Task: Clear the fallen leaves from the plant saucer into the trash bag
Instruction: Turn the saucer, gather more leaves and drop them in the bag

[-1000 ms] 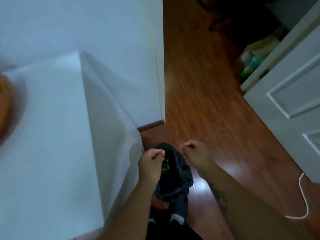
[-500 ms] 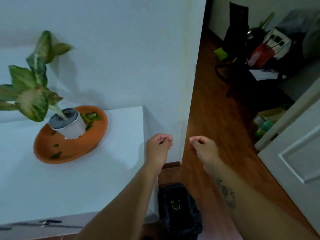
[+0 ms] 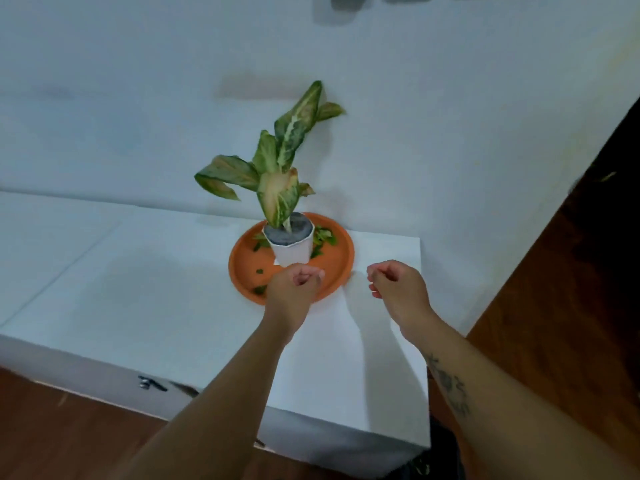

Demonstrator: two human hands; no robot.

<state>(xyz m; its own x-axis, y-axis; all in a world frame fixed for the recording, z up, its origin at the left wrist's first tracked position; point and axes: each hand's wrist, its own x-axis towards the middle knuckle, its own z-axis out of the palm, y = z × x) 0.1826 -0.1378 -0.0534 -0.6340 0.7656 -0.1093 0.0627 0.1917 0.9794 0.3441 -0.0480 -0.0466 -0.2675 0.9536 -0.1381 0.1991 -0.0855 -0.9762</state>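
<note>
An orange plant saucer [image 3: 337,263] sits on the white table near its right end. A white pot [image 3: 292,249] with a variegated plant [image 3: 282,168] stands in it. Green fallen leaves [image 3: 322,239] lie in the saucer right of the pot, and small bits [image 3: 259,289] lie at the front left. My left hand [image 3: 294,289] hovers over the saucer's front rim, fingers curled with nothing visible in them. My right hand [image 3: 398,285] is loosely curled above the table, right of the saucer. A sliver of the black trash bag [image 3: 441,455] shows on the floor below the table's right corner.
The white table [image 3: 138,289] stands against a pale wall. Its right edge drops to brown wooden floor [image 3: 571,306]. A dark small object [image 3: 150,382] sits on the table's front face at lower left.
The view swung up from the trash bag to the table. Both hands rose from the bag's mouth and moved over to the saucer, staying curled.
</note>
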